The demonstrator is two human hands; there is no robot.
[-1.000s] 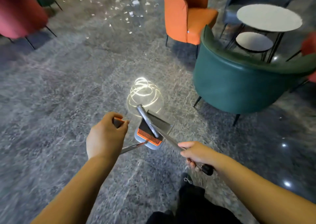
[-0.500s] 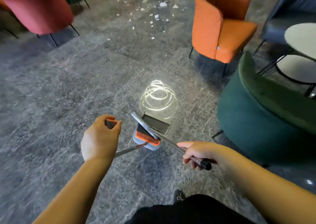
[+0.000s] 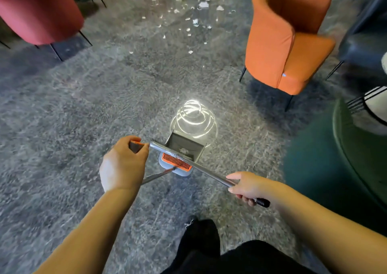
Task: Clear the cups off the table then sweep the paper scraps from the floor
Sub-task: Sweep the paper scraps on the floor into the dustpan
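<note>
Two hands busy, both w/ long-handled tools. Far left, a red chair stands on the grey floor. The left hand has its fingers curled round the orange-tipped top of the dustpan handle, which slants down to the grey dustpan w/ its orange comb strip, low over the floor just ahead of the person. Paper scraps lie scattered well beyond it, btwn the red chair and an orange chair. The right hand grips a metal pole near its black end; the pole crosses over the dustpan. Far right, a green chair.
</note>
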